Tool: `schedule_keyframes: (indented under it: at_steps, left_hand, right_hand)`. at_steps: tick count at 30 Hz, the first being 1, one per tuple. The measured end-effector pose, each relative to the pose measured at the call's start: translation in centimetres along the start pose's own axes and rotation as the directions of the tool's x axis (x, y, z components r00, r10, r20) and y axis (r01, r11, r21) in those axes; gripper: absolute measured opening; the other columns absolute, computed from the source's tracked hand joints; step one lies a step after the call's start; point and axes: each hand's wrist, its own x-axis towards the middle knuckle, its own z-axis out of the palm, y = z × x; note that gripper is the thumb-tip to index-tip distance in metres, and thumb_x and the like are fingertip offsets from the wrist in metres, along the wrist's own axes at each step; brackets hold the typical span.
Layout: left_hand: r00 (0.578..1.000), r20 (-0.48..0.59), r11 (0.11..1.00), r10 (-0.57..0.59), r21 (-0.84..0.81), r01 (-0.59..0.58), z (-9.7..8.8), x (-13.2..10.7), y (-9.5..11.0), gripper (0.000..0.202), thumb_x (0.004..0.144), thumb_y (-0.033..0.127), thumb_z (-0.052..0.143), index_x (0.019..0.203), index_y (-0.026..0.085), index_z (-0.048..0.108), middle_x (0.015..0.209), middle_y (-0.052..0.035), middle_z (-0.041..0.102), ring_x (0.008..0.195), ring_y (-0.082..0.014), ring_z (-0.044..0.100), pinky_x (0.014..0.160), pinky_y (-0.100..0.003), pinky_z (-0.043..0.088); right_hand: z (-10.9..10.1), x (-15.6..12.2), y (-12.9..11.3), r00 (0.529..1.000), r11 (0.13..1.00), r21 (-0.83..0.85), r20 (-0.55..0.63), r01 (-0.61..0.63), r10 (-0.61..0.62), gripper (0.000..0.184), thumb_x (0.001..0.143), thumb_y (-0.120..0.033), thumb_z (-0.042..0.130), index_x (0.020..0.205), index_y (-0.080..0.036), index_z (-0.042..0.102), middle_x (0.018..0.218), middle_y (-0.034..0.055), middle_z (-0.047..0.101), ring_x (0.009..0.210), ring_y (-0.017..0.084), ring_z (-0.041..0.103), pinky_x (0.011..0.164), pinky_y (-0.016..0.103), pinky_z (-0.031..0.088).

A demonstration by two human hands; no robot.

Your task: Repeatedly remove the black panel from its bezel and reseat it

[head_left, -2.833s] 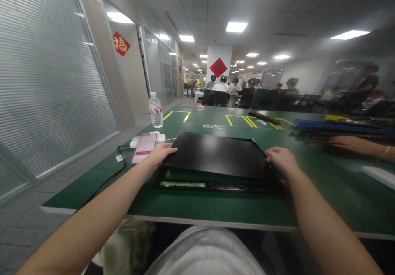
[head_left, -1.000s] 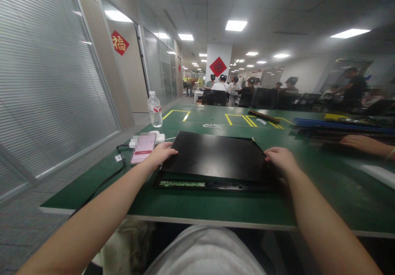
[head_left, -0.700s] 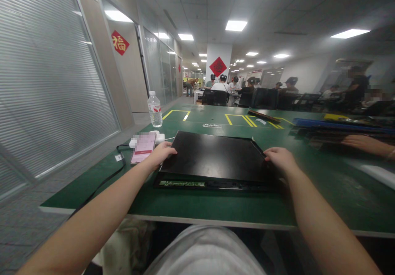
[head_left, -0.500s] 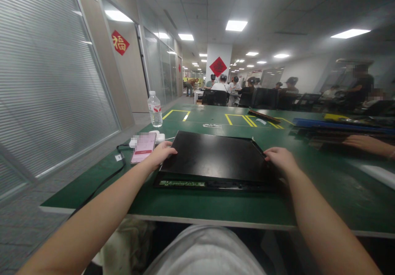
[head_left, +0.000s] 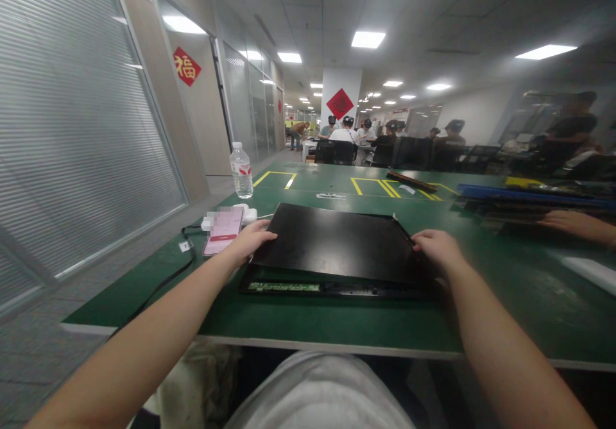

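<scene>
**Both hands on a black panel at the green table**

We hold the black panel (head_left: pixel 337 243) by its two side edges. Our left hand (head_left: pixel 248 242) curls its fingers over the left edge, and our right hand (head_left: pixel 437 248) closes over the right one. The panel spans the gap between the hands. Its near edge sits slightly above a dark frame (head_left: pixel 366 291), where a green circuit strip (head_left: pixel 283 286) shows just below the left hand. Everything rests on the table (head_left: pixel 308 323).

Just outside the left hand lies a phone (head_left: pixel 224 230) with a pink screen; whether it touches the fingers, we cannot tell. A black cable (head_left: pixel 179 267) trails near it. A water bottle (head_left: pixel 241 171) stands upright well beyond the left hand. Well out past the right hand, a co-worker's hand (head_left: pixel 572 222) rests on the table beside a stack of dark flat parts (head_left: pixel 524 203).
</scene>
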Motion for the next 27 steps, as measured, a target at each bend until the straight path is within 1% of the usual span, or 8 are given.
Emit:
schedule_keyframes:
  at_steps: [5, 10, 12, 14, 17, 20, 24, 27]
  left_hand:
    - [0.999, 0.018, 0.999, 0.030, -0.035, -0.030, -0.2, 0.0, -0.1, 0.051, 0.058, 0.019, 0.079, 0.108, 0.017, 0.070, 0.084, -0.0051, 0.078, 0.080, -0.0259, 0.074, 0.070, -0.034, 0.057]
    - [0.997, -0.008, 0.995, 0.077, -0.055, -0.078, -0.1, -0.1, 0.3, 0.045, 0.056, 0.028, 0.085, 0.098, 0.017, 0.074, 0.092, -0.0076, 0.079, 0.088, -0.0265, 0.073, 0.078, -0.034, 0.056]
    - [0.995, -0.015, 0.995, 0.097, -0.003, -0.097, -0.2, 0.0, 0.3, 0.044, 0.053, 0.029, 0.085, 0.094, 0.017, 0.075, 0.090, -0.0070, 0.078, 0.086, -0.0264, 0.073, 0.077, -0.034, 0.056]
    - [0.991, -0.034, 0.988, 0.128, 0.088, -0.125, -0.3, 0.0, 0.2, 0.040, 0.052, 0.028, 0.086, 0.089, 0.018, 0.076, 0.088, -0.0064, 0.078, 0.083, -0.0268, 0.072, 0.075, -0.034, 0.055]
    - [0.982, -0.058, 0.960, 0.178, 0.230, -0.160, -0.4, 0.0, 0.2, 0.031, 0.052, 0.027, 0.084, 0.081, 0.019, 0.076, 0.083, -0.0062, 0.077, 0.081, -0.0278, 0.071, 0.071, -0.034, 0.054]
    - [0.979, -0.057, 0.930, 0.196, 0.327, -0.167, -0.5, -0.1, 0.1, 0.024, 0.053, 0.028, 0.081, 0.074, 0.020, 0.074, 0.076, -0.0059, 0.075, 0.076, -0.0279, 0.069, 0.065, -0.033, 0.052]
    - [0.980, -0.001, 0.883, 0.201, 0.433, -0.181, -0.6, 0.2, -0.4, 0.021, 0.055, 0.033, 0.077, 0.069, 0.019, 0.071, 0.066, -0.0042, 0.069, 0.068, -0.0260, 0.065, 0.057, -0.031, 0.046]
    - [0.973, 0.065, 0.840, 0.222, 0.494, -0.225, -0.9, 0.6, -0.8, 0.023, 0.057, 0.037, 0.073, 0.069, 0.018, 0.069, 0.067, -0.0033, 0.068, 0.071, -0.0253, 0.064, 0.062, -0.032, 0.047]
  right_hand:
    - [0.0, -0.1, -0.1, 1.000, 1.000, 0.000, 0.018, -0.024, 0.024, 0.025, 0.078, -0.027, 0.059, 0.094, -0.020, 0.077, 0.078, 0.0046, 0.076, 0.071, 0.019, 0.066, 0.059, 0.026, 0.042]
    - [0.0, 0.0, 0.1, 0.999, 0.999, 0.022, 0.028, -0.036, 0.035, 0.026, 0.079, -0.026, 0.058, 0.096, -0.021, 0.077, 0.079, 0.0046, 0.076, 0.074, 0.020, 0.067, 0.061, 0.027, 0.043]
    - [0.1, 0.1, 0.1, 0.999, 0.999, 0.026, 0.029, -0.030, 0.029, 0.027, 0.079, -0.027, 0.057, 0.096, -0.021, 0.077, 0.079, 0.0045, 0.076, 0.074, 0.020, 0.067, 0.062, 0.027, 0.043]
    - [0.1, 0.1, 0.2, 0.999, 0.999, 0.026, 0.028, -0.020, 0.020, 0.027, 0.078, -0.026, 0.058, 0.096, -0.020, 0.077, 0.080, 0.0049, 0.076, 0.075, 0.020, 0.067, 0.062, 0.027, 0.043]
    - [0.1, 0.1, 0.1, 1.000, 0.999, 0.028, 0.021, -0.018, 0.017, 0.027, 0.077, -0.026, 0.059, 0.095, -0.020, 0.078, 0.080, 0.0053, 0.076, 0.075, 0.020, 0.067, 0.062, 0.027, 0.043]
    - [0.2, 0.2, 0.2, 1.000, 0.999, 0.040, 0.014, -0.022, 0.021, 0.027, 0.076, -0.026, 0.059, 0.095, -0.020, 0.077, 0.079, 0.0056, 0.076, 0.071, 0.020, 0.066, 0.060, 0.027, 0.043]
    - [0.4, 0.5, 0.5, 1.000, 0.998, 0.059, 0.011, -0.009, 0.009, 0.025, 0.076, -0.027, 0.060, 0.093, -0.020, 0.077, 0.076, 0.0053, 0.075, 0.071, 0.019, 0.066, 0.058, 0.026, 0.042]
    - [0.5, 0.7, 0.6, 1.000, 0.998, 0.062, 0.005, -0.006, 0.006, 0.025, 0.075, -0.026, 0.060, 0.092, -0.020, 0.077, 0.076, 0.0053, 0.075, 0.071, 0.019, 0.066, 0.059, 0.026, 0.042]
